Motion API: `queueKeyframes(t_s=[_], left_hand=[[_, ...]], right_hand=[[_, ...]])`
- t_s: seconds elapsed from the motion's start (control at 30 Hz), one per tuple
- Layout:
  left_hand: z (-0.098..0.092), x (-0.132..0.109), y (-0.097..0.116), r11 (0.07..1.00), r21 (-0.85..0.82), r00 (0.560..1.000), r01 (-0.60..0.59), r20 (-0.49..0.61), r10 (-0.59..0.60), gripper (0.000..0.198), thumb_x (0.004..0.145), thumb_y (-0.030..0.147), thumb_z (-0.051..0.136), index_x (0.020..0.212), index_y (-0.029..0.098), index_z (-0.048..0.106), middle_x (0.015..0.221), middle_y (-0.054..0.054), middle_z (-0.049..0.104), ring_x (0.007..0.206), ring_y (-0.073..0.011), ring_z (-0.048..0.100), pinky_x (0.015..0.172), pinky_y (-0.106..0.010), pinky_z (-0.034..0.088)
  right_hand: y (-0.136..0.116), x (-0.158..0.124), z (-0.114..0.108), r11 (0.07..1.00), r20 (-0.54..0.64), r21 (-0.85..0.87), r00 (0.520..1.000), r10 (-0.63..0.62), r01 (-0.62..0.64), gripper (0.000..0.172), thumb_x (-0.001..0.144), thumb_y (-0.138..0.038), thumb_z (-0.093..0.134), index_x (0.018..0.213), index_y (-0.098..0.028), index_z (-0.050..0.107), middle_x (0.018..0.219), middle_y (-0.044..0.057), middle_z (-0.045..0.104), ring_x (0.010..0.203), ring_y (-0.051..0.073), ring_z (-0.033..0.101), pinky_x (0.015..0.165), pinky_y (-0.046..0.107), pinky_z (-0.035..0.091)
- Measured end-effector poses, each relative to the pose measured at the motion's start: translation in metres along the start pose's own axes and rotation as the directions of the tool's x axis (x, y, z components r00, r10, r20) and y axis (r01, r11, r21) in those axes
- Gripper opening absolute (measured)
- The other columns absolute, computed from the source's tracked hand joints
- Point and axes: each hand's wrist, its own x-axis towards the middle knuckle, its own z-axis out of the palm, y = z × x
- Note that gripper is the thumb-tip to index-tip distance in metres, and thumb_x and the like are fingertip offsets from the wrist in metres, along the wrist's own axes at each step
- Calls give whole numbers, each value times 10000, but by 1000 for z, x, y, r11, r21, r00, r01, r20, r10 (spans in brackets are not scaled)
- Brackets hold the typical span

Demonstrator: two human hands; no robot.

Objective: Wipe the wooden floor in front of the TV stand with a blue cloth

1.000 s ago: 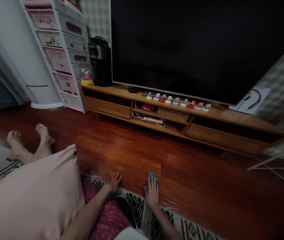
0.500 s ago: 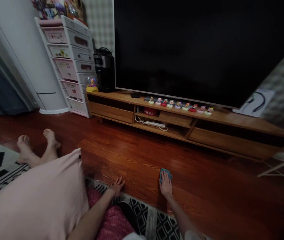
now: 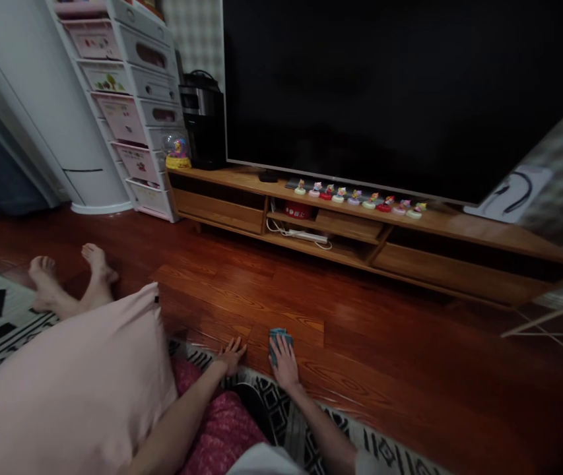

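Note:
A folded blue-green cloth (image 3: 279,336) lies pressed against the reddish wooden floor (image 3: 350,323). My right hand (image 3: 285,361) holds it there from above, fingers laid across it; the part under the palm is hidden. To the left, my left hand (image 3: 232,355) rests with spread fingers at the edge of the patterned rug (image 3: 360,429), partly on the floor, with nothing in it. The two hands are a short way apart.
A low wooden TV stand (image 3: 222,210) runs across ahead, bearing several small figurines (image 3: 355,196) and a large dark television (image 3: 385,86). A pink cushion (image 3: 78,376) and a person's bare feet (image 3: 96,260) are at left. Thin white legs (image 3: 548,323) of some furniture stand at right.
My right hand has slid left across the floor with the cloth, closer to my left hand. The left hand stays in place. The view has tilted slightly downward.

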Motion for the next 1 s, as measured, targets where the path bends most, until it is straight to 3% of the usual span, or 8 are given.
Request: queueKeyframes(t_s=[0.17, 0.27, 0.33, 0.53, 0.63, 0.7, 0.87, 1.0], left_hand=[[-2, -3, 0, 999, -33, 1000, -9, -5, 9, 881, 806, 401, 552, 1595, 241, 194, 1657, -101, -52, 1510, -344, -6, 1161, -620, 167], [-2, -2, 1, 999, -34, 1000, -14, 4, 14, 892, 803, 410, 550, 1597, 226, 187, 1654, -113, -61, 1509, -348, -20, 1155, -632, 165], [0, 0, 1, 999, -36, 1000, -9, 1, 10, 898, 801, 417, 558, 1597, 228, 188, 1653, -122, -56, 1507, -359, -18, 1148, -643, 161], [3, 2, 0, 1000, -23, 1000, -17, -3, 17, 905, 785, 399, 567, 1595, 232, 198, 1653, -122, -54, 1507, -361, -15, 1153, -637, 158], [1, -2, 0, 1000, -24, 1000, -14, -9, 13, 878, 807, 408, 548, 1595, 237, 200, 1658, -120, -34, 1508, -352, -13, 1157, -634, 152], [-2, -5, 1, 1000, -26, 1000, -10, -9, 10, 868, 816, 413, 542, 1594, 232, 202, 1661, -122, -26, 1509, -350, -9, 1158, -631, 159], [-6, -8, 1, 999, -45, 1000, -13, -4, 13, 867, 811, 407, 540, 1594, 244, 205, 1661, -106, -32, 1511, -349, 4, 1153, -637, 171], [-3, -3, 0, 998, -60, 1000, -8, 6, 8, 887, 798, 418, 558, 1594, 252, 203, 1663, -109, -38, 1509, -349, -10, 1154, -635, 160]], right_hand=[[69, 38, -32, 957, -14, -101, 963, 270, -270, 576, 995, -359, 266, 1553, -229, 328, 1638, 50, 270, 1510, 203, 211, 1205, 416, 194], [103, 24, -39, 920, -57, -155, 933, 356, -360, 590, 991, -345, 250, 1556, -192, 320, 1638, 68, 266, 1509, 216, 214, 1201, 417, 203], [107, 4, -36, 918, -76, -166, 933, 351, -359, 588, 990, -350, 254, 1548, -185, 342, 1630, 76, 287, 1510, 224, 215, 1196, 425, 215], [34, -44, 8, 990, -55, -77, 992, 116, -120, 580, 980, -362, 315, 1534, -200, 376, 1626, 67, 295, 1523, 212, 166, 1219, 436, 173], [-5, -33, 17, 1000, -30, -12, 999, -10, 10, 609, 961, -320, 354, 1557, -199, 318, 1645, 49, 242, 1527, 190, 145, 1225, 413, 169], [-11, -13, 10, 1000, -5, 9, 1000, -28, 28, 611, 957, -307, 352, 1558, -208, 313, 1647, 37, 237, 1525, 182, 152, 1225, 407, 165], [46, 29, -26, 975, 27, -52, 976, 216, -214, 604, 976, -342, 262, 1556, -181, 318, 1643, 48, 251, 1521, 186, 167, 1216, 405, 174], [100, 17, -37, 898, -65, -116, 906, 419, -424, 624, 980, -355, 203, 1562, -152, 299, 1648, 64, 234, 1523, 209, 157, 1215, 423, 172]])
